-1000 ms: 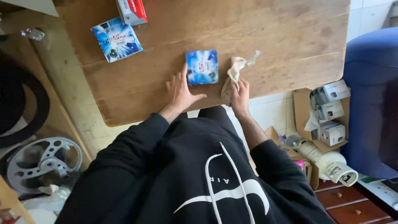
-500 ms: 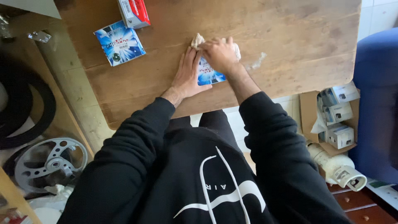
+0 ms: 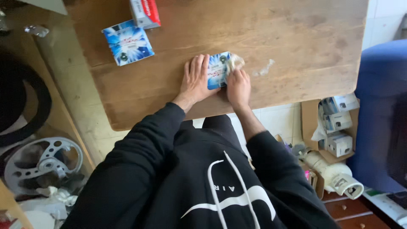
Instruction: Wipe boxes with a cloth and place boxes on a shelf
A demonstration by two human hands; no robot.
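Observation:
A small blue and white box (image 3: 217, 70) lies flat on the wooden table (image 3: 296, 46). My left hand (image 3: 195, 79) presses flat beside it, fingers spread and touching its left edge. My right hand (image 3: 238, 86) holds a crumpled white cloth (image 3: 234, 62) against the box's right top corner. Both arms wear black sleeves.
A larger blue and white box (image 3: 127, 42) and a red and white box (image 3: 145, 12) sit at the table's far left. A pale smear (image 3: 264, 69) marks the wood right of my hands. A cardboard box of small cartons (image 3: 335, 125), a blue chair (image 3: 381, 114) and a metal wheel (image 3: 42, 161) surround the table.
My right hand brought the cloth from the right of the box up over it, then drew back to the box's right side. My left hand stayed beside the box.

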